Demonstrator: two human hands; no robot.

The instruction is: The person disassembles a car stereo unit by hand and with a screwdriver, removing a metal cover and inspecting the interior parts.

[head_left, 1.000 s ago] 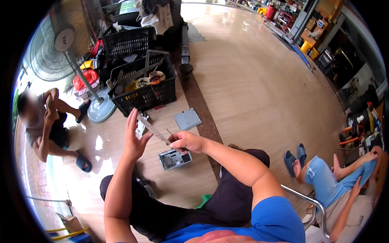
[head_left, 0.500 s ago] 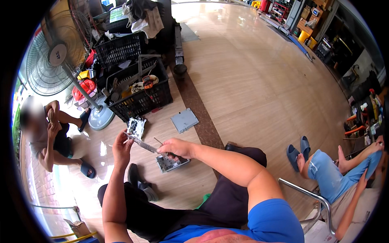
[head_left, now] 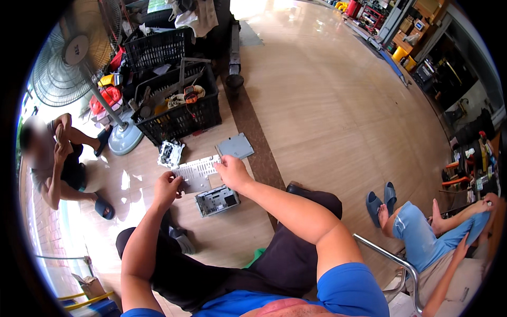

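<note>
Left hand (head_left: 168,189) and right hand (head_left: 232,172) both pinching perforated plate (head_left: 197,173) by edges — it's just beyond open metal case (head_left: 217,208). Edge grip only — if either slips, plate could drop into case imo.

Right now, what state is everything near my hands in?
Left hand, closed on perforated plate
Right hand, pinching its right end
Perforated plate, held between both hands
Metal casing, open
Grey cover, flat on the floor
White mechanism, on the floor
Black crate, open, loaded
</note>
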